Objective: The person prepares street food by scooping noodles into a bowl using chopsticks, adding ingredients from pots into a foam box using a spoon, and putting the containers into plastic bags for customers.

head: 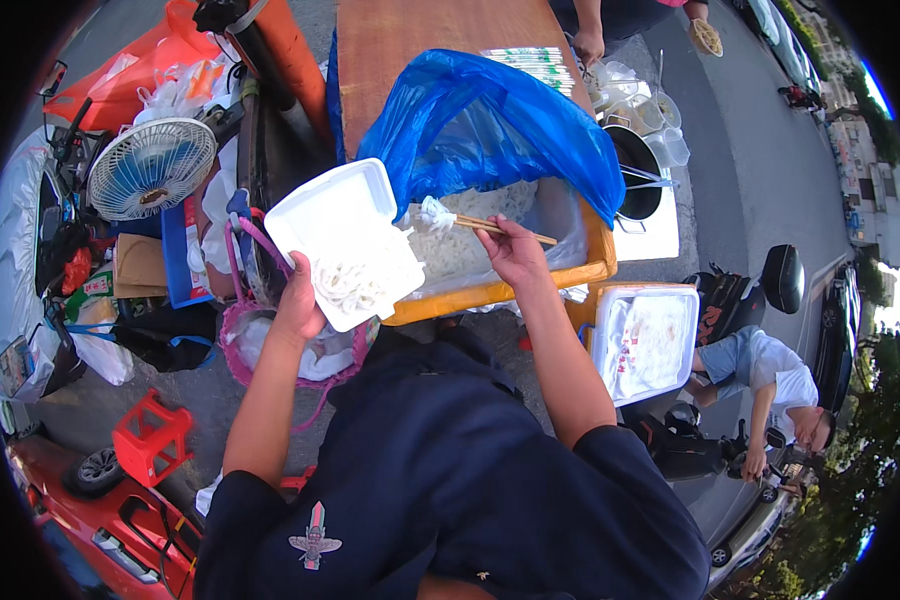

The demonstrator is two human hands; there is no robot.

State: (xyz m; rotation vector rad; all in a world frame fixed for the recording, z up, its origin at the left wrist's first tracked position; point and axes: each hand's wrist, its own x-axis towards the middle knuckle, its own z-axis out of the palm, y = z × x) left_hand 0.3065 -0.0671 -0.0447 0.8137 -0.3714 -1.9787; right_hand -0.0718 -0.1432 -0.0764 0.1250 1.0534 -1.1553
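Observation:
My left hand [300, 304] grips the near edge of an opened white foam takeaway box [328, 217], its lid folded back. White rice noodles [356, 283] lie in the box's lower half. Between the fingers of my right hand [516, 251] is a pair of wooden chopsticks [480, 223]. Their tips pinch a small clump of white noodles [436, 216] just right of the foam box. Beneath the chopsticks, a yellow-edged bin [495, 294] lined with clear plastic holds more white noodles [450, 251]. A blue plastic sheet [487, 97] covers the bin's far side.
Wrapped chopsticks [536, 64] lie on the wooden board [412, 37]. To the right stand a metal pot [634, 176], plastic cups [656, 112] and a white tub [656, 337]. A pink basket [232, 337], a fan [152, 169] and a red stool [150, 439] are leftward. Other people are nearby.

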